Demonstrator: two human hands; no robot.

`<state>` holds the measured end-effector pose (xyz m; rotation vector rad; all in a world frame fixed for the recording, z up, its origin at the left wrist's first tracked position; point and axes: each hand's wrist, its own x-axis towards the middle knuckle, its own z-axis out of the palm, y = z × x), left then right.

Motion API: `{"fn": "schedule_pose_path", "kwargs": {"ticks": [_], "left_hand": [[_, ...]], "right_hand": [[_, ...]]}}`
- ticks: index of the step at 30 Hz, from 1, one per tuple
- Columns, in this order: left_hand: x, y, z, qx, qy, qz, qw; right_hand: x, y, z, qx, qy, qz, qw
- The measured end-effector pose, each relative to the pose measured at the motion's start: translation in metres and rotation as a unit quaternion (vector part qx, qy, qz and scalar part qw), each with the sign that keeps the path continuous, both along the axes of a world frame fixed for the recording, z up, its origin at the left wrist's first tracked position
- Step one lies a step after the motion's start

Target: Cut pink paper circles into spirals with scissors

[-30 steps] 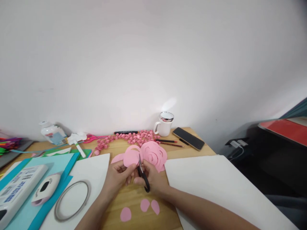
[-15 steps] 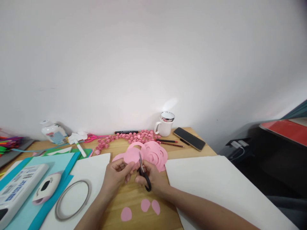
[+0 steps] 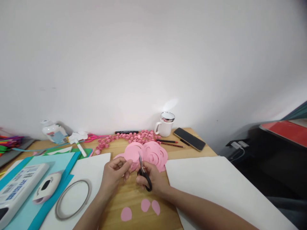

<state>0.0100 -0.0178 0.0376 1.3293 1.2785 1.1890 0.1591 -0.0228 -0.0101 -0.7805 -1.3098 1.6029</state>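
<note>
My left hand point(image 3: 117, 172) pinches the edge of a pink paper disc point(image 3: 133, 151) between thumb and fingers. In my right hand point(image 3: 153, 180) is a pair of scissors point(image 3: 144, 175) with black handles, its blades pointing up beside the disc. Whether the blades touch the paper I cannot tell. Behind both hands lie pink paper offcuts point(image 3: 157, 153) with curved cuts, and the disc overlaps part of them in view. Three small pink paper petals point(image 3: 126, 214) rest on the wooden table point(image 3: 141, 222) in front of my wrists.
Small pink paper rolls point(image 3: 139, 136) are heaped behind, near a white mug point(image 3: 165, 124), pencils point(image 3: 167, 141) and a phone point(image 3: 189, 139). At left are a roll of tape point(image 3: 73, 200), a white device point(image 3: 47, 187), coloured paper point(image 3: 67, 164) and a white bottle point(image 3: 54, 131). White sheets point(image 3: 206, 185) flank the hands.
My left hand has shifted slightly left and the pink disc has moved up and away from the scissors' pivot. My right hand has barely moved.
</note>
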Motion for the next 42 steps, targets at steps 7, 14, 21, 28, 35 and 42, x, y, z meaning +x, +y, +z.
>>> {"fn": "schedule_pose_path", "kwargs": {"ticks": [7,14,21,28,35,42], "left_hand": [[0.001,-0.002,0.003,0.016,-0.025,0.013,0.999],[0.01,-0.009,0.005,-0.018,-0.002,-0.025,1.0],[0.008,-0.008,0.004,-0.005,0.006,-0.016,1.0],[0.006,-0.005,0.001,-0.012,0.033,-0.041,0.999],[0.005,-0.005,0.002,-0.007,0.038,-0.034,0.999],[0.002,-0.004,-0.002,-0.001,0.048,-0.021,0.999]], "right_hand": [[0.0,-0.001,-0.001,-0.002,-0.006,-0.004,1.0],[0.0,-0.002,0.001,0.01,0.018,0.035,0.999],[0.0,-0.002,0.001,0.006,0.015,0.058,0.998],[-0.003,0.001,0.004,0.029,0.069,0.039,0.996],[-0.002,0.001,0.006,0.055,0.065,0.037,0.996],[-0.001,0.0,0.004,0.031,0.042,0.026,0.998]]}}
